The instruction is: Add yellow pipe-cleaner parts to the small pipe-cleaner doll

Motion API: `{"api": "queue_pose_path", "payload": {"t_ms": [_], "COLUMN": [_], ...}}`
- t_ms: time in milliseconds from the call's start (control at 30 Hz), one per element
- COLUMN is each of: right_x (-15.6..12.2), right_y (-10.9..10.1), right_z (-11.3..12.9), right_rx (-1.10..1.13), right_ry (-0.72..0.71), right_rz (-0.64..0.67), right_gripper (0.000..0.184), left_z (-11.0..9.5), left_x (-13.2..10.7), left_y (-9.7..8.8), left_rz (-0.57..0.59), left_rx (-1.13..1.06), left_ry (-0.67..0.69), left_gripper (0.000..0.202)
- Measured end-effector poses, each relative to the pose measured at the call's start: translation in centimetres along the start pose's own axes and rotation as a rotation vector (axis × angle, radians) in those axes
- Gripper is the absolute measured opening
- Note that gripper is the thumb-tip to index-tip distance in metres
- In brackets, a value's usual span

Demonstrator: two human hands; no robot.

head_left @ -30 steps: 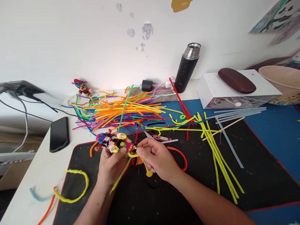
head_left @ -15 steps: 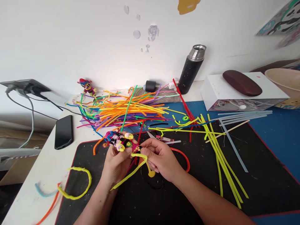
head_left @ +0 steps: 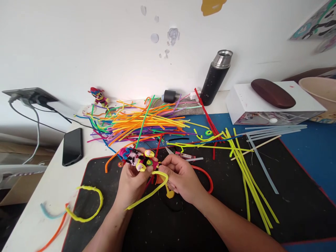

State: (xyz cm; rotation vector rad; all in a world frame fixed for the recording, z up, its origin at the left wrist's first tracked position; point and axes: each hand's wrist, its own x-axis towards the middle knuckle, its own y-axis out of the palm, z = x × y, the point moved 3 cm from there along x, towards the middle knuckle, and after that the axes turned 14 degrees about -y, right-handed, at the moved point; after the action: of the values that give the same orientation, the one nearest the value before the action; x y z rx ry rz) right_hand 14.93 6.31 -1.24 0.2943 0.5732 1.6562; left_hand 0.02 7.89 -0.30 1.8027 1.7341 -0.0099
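My left hand (head_left: 133, 178) is closed round a small pipe-cleaner doll (head_left: 135, 158), which lies on its side with its pink and blue head to the left. Its lower end meets my right hand (head_left: 178, 175), whose thumb and forefinger pinch a yellow pipe cleaner (head_left: 149, 196) close to the doll. The strip bends over at my right fingers, and its loose end hangs down to my left wrist. An orange-yellow piece with a round end (head_left: 170, 193) shows below my right fingers; where it joins is hidden.
A heap of coloured pipe cleaners (head_left: 147, 120) spreads behind my hands. Yellow strips (head_left: 246, 175) and glue sticks (head_left: 262, 164) lie right on the black mat (head_left: 223, 224). A black flask (head_left: 215, 78), white box (head_left: 275, 98), phone (head_left: 72, 147) and second doll (head_left: 98, 96) stand around.
Both hands and the doll have shifted very slightly to the right in view. The yellow strip now arches a little more beside my right fingers. The grips look the same.
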Motion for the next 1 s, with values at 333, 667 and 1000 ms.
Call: {"api": "queue_pose_path", "payload": {"t_ms": [333,667,1000], "right_x": [-0.20,-0.47,-0.41], "right_y": [0.46,0.17,0.30], "right_z": [0.05,0.38,0.31], "right_rx": [0.052,0.033,0.008], "right_ry": [0.023,0.015,0.021], "right_rz": [0.018,0.068,0.029], "right_gripper": [0.051,0.046,0.043], "left_z": [-0.20,-0.10,-0.03], "left_x": [-0.02,0.55,0.42], "left_y": [0.44,0.42,0.64], "left_rz": [0.044,0.046,0.086], "left_rx": [-0.096,-0.258,-0.209], "left_ry": [-0.112,-0.244,-0.213], "left_gripper": [0.045,0.036,0.033]}}
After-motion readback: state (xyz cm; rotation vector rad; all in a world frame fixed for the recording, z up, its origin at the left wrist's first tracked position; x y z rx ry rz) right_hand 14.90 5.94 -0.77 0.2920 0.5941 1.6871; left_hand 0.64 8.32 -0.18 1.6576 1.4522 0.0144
